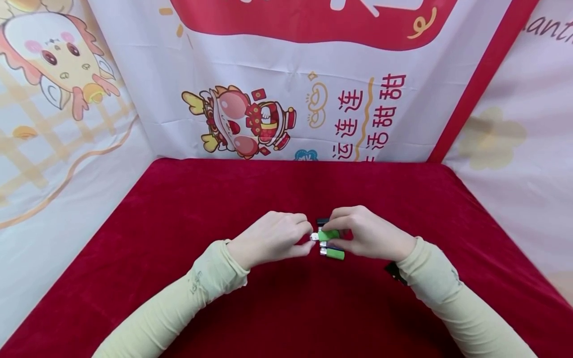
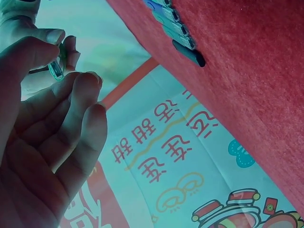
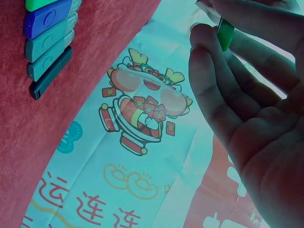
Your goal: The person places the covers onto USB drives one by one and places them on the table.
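Note:
In the head view my right hand (image 1: 364,233) pinches a green USB stick (image 1: 329,235) between thumb and fingers, its silver end pointing left. My left hand (image 1: 279,238) comes from the left, thumb and fingertips closed around that silver end. From the left wrist, the stick's end (image 2: 56,70) shows between thumb and fingers of the left hand (image 2: 52,128). The right wrist view shows part of the green body at the fingertips of the right hand (image 3: 251,104). Below the hands lies a row of similar sticks, including a green one (image 1: 335,254), partly covered by the right hand.
The row on the red cloth (image 1: 224,194) includes a blue stick (image 3: 47,21), two teal-looking ones and a narrow black piece (image 3: 51,72) at its end. A black object (image 1: 396,272) lies beside the right sleeve. Printed curtains (image 1: 268,59) stand behind and at both sides.

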`<state>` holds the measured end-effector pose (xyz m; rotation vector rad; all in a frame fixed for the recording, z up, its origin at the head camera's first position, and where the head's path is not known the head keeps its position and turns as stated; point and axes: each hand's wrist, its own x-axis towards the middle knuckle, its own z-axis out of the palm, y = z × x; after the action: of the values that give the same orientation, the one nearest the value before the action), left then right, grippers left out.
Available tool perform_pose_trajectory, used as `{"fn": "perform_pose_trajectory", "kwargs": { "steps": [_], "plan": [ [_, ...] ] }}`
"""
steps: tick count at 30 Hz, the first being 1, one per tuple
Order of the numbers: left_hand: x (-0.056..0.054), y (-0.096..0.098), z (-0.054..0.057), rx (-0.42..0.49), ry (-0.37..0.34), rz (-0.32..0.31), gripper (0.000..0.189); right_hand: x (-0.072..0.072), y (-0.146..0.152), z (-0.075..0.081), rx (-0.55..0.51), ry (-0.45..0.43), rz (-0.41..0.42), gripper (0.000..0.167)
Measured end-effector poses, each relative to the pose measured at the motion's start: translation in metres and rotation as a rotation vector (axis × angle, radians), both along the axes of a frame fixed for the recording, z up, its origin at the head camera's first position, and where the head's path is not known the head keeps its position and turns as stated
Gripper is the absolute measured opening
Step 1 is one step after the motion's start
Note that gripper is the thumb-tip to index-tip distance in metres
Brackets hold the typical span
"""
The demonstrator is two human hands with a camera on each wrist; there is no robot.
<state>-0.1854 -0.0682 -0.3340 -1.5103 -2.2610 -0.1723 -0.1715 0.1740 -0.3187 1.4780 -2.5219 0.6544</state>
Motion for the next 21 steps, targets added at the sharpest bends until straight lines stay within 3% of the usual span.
{"fn": "perform_pose_trajectory", "kwargs": {
  "steps": [21],
  "plan": [
    [0.0004,0.0018,0.0028,-0.031,0.006,-0.008,0.017,-0.002,0.0029,0.0005,-0.015,0.014,0.002,0.025]
  ]
}}
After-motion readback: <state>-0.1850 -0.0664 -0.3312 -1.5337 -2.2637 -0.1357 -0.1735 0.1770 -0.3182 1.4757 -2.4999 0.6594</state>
